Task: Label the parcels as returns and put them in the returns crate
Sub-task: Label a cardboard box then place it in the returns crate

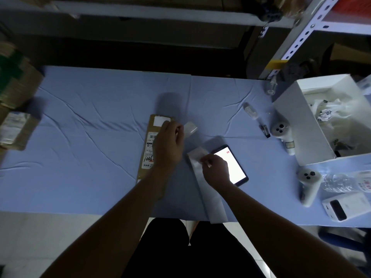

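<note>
A flat brown parcel [149, 137] lies mid-table on the blue cloth, with a white label [159, 120] stuck near its far end and a printed shipping label lower down. My left hand [167, 144] hovers over the parcel and pinches a small white label [190, 128] that sticks out to its right. My right hand [215, 169] pinches the near top of a long strip of label backing paper [212, 201] that runs toward the table's front edge.
A lit phone [234, 167] lies just right of my right hand. Further right are two white handheld devices [281, 129] [308, 183], a white open box [301, 125] with plastic bags, a water bottle [341, 183] and a power bank [341, 207]. Cardboard parcels [14, 109] stack at the left edge.
</note>
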`<state>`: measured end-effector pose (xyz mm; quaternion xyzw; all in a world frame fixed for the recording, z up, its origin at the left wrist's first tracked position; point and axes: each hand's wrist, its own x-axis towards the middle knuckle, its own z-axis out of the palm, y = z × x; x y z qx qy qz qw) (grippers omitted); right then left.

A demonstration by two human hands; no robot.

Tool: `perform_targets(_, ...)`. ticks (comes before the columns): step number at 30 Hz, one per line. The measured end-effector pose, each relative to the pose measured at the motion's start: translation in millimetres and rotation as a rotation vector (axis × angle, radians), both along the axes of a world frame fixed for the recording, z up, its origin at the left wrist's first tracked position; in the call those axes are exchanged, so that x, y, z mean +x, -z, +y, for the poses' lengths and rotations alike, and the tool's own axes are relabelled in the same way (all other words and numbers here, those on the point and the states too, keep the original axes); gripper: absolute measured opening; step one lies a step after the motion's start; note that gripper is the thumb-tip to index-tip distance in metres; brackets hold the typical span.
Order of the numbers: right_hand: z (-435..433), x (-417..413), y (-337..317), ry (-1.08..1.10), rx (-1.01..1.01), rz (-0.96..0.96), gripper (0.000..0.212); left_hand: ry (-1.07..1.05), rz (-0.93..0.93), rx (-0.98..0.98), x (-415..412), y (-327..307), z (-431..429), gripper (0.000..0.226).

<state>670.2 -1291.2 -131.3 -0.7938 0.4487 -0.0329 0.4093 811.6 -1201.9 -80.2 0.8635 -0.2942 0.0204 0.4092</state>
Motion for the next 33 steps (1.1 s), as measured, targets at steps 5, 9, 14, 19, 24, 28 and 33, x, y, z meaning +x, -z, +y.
perform_targets(5, 9.1, 8.0, -0.5, 0.002, -0.032, 0.034, 0.019, 0.057, 0.236, -0.126, 7.1, -8.2, 13.4, 0.028)
perform_targets(9, 10.8, 11.1, 1.1, 0.045, -0.022, 0.077, 0.02, 0.042, 0.472, -0.225, 13.4, -10.1, 20.7, 0.023)
perform_targets(14, 14.0, 14.6, -0.8, 0.108, -0.038, 0.12, 0.022, 0.08, 0.657, -0.291, 21.4, -12.0, 25.6, 0.018)
perform_targets(19, 20.0, 35.3, -38.4, 0.353, 0.49, -0.274, 0.011, 0.215, 0.67, -0.253, 28.9, -10.9, 31.6, 0.022)
perform_targets(24, 21.8, 60.6, -64.1, 0.558, 1.185, -0.568, 0.008, 0.341, 0.648, -0.195, 37.9, -11.2, 41.0, 0.032)
perform_targets(28, 23.6, 64.7, -65.2, 0.481, 1.006, -0.554, 0.022, 0.386, 0.686, -0.18, 47.7, -11.7, 50.6, 0.033)
perform_targets(33, 26.3, 64.1, -73.9, 0.299, 0.788, -0.495, 0.022, 0.413, 1.0, -0.22, 72.0, -12.4, 71.3, 0.053)
